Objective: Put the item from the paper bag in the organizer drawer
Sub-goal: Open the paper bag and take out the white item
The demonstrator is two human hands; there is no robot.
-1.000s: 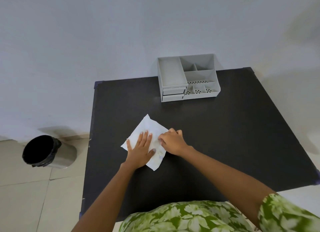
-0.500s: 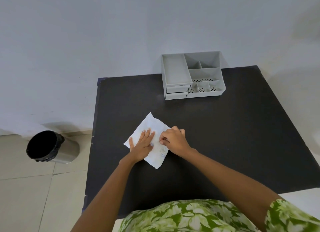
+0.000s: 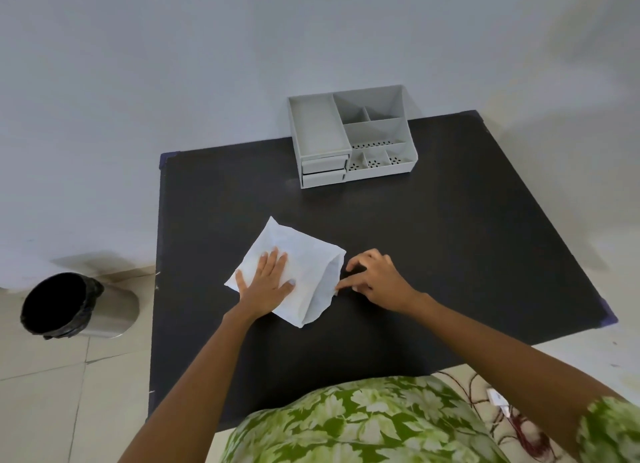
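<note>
On the black table (image 3: 450,254) the grey organizer (image 3: 351,140) stands untouched, its drawers closed. The white paper bag (image 3: 301,254) is pinned flat under the spread left hand (image 3: 266,282). Its mouth edge is pinched by the right hand (image 3: 374,279); the item remains unseen, presumably inside.

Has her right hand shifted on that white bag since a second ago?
Yes. The right hand has slid off the paper bag toward the table's right side; it now touches only the bag's open edge.

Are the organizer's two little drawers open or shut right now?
Shut. Both drawers sit flush with the organizer front, stacked at its lower left, neither pulled out.
</note>
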